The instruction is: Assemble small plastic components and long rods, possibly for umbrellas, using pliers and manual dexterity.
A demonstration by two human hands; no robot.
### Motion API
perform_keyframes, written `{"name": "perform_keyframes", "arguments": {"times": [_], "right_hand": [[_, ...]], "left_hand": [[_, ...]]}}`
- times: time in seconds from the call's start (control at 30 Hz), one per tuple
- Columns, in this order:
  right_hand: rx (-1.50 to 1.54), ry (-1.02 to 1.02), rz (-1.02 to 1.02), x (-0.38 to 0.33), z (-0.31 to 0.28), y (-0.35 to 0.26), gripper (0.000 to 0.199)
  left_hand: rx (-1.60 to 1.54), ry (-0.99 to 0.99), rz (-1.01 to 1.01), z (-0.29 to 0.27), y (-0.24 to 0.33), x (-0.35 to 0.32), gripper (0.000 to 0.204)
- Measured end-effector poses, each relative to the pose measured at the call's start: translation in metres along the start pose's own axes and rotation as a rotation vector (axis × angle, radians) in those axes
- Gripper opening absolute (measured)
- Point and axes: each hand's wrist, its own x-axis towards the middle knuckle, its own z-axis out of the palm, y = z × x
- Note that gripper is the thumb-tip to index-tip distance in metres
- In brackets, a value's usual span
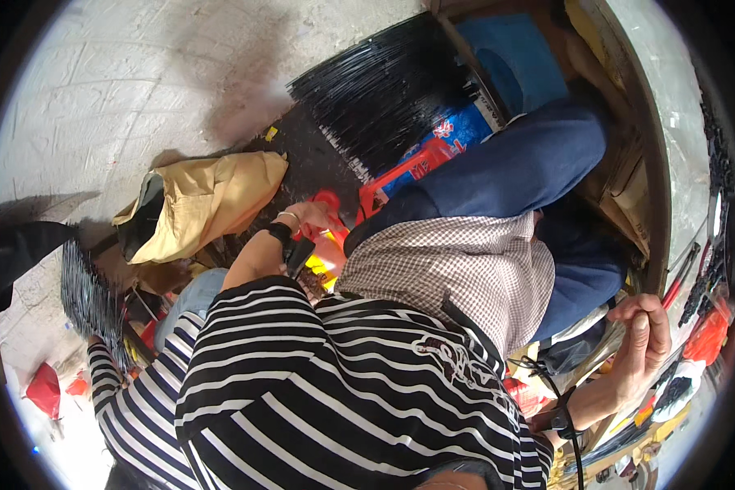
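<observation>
My left hand, with a dark band on its wrist, reaches to a glossy red item beside my lap. Its fingers are partly hidden, so its grip does not show. At the right, my right hand is raised with its fingers curled together; whatever they may pinch is too small to make out. Ahead of my knees lies a wide spread of thin black rods, with a blue printed package at its near edge. A red plastic strip lies across that package, close to my leg.
A gold-brown sack lies open at the left. Beyond it, another person's striped sleeve is next to a bundle of thin dark rods. A blue piece sits in a brown box at the upper right. Red plastic bags lie far right.
</observation>
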Motion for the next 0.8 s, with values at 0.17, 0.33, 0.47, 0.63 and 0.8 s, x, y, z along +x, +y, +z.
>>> {"name": "perform_keyframes", "arguments": {"times": [0.17, 0.33, 0.47, 0.63, 0.8], "right_hand": [[0.058, -0.135, -0.054, 0.003, -0.007, -0.003, 0.021], [0.029, -0.095, -0.088, 0.009, -0.005, -0.002, 0.019], [0.022, 0.139, -0.344, 0.008, -0.007, -0.029, 0.011], [-0.024, 0.146, -0.373, -0.006, -0.063, -0.143, 0.031], [-0.416, 0.546, 0.501, -0.054, -0.063, -0.219, 0.034]], "left_hand": [[0.090, 0.095, 0.185, -0.004, 0.007, 0.015, 0.059], [0.019, 0.331, 0.367, -0.009, -0.011, 0.061, 0.047], [0.297, 0.385, 0.547, -0.018, 0.029, 0.046, 0.043], [0.655, 0.550, 0.750, -0.025, 0.139, -0.087, 0.030], [0.352, 0.764, 1.712, 0.047, 0.303, -0.302, 0.034]]}}
